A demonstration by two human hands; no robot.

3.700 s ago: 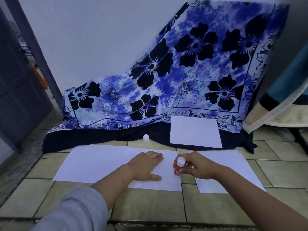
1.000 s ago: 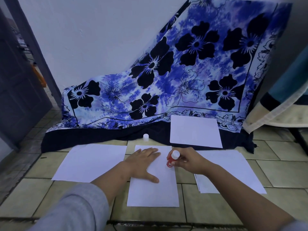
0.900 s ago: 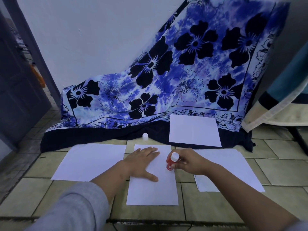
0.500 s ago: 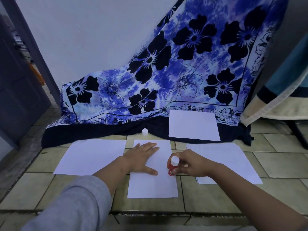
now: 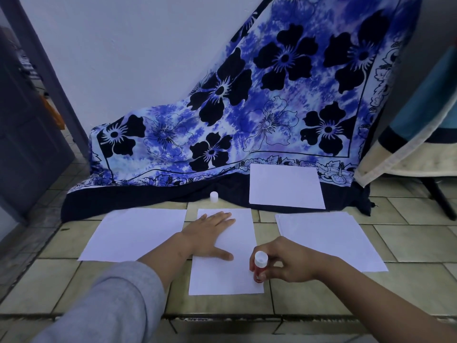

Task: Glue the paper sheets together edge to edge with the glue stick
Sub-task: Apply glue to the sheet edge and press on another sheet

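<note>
Hands: left hand (image 5: 209, 237) presses flat on the middle sheet (image 5: 226, 278); right hand (image 5: 286, 259) grips the glue stick (image 5: 259, 267) at its right edge.

The single view sits on the person's head and looks forward and down at the tiled floor (image 5: 418, 235), near enough that the left hand (image 5: 210, 237) and right hand (image 5: 290, 262), reaching in from the bottom edge, lie in the lower middle. Its wide lens (straight lines bow toward the edges) also takes in the flowered cloth (image 5: 272, 107) and white wall (image 5: 123, 58) ahead, and a dark door (image 5: 27, 144) at far left.
</note>
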